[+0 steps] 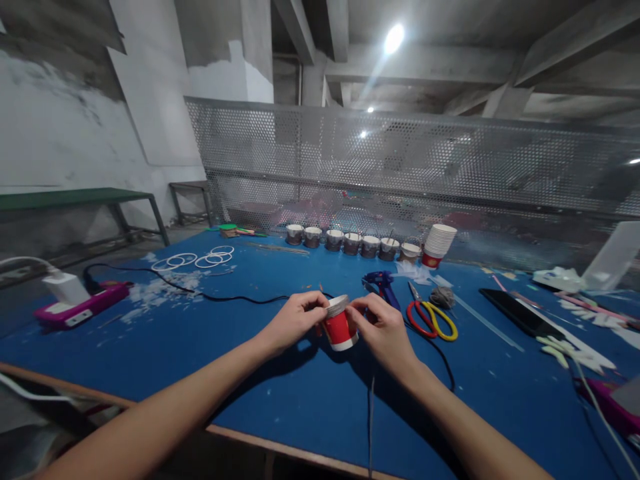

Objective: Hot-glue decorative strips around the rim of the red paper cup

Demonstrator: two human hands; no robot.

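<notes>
A red paper cup [341, 330] with a white lower band and grey cord round its upper part is held up, tilted, over the blue table. My left hand [303, 320] has its fingers closed on the cup's left side near the rim. At the right side, my right hand [380, 325] is closed in a pinch by the cup; what lies between its fingertips is too small to make out. A strand of grey cord [371, 420] hangs down over the table's front edge below my right hand.
Behind the hands lie a blue glue gun [381, 285], red-and-yellow scissors [431, 320] and a grey yarn ball [443, 297]. Several wrapped cups [353, 244] and a cup stack [438, 245] stand at the back. A purple power strip [83, 308] is left, a black phone [520, 313] right.
</notes>
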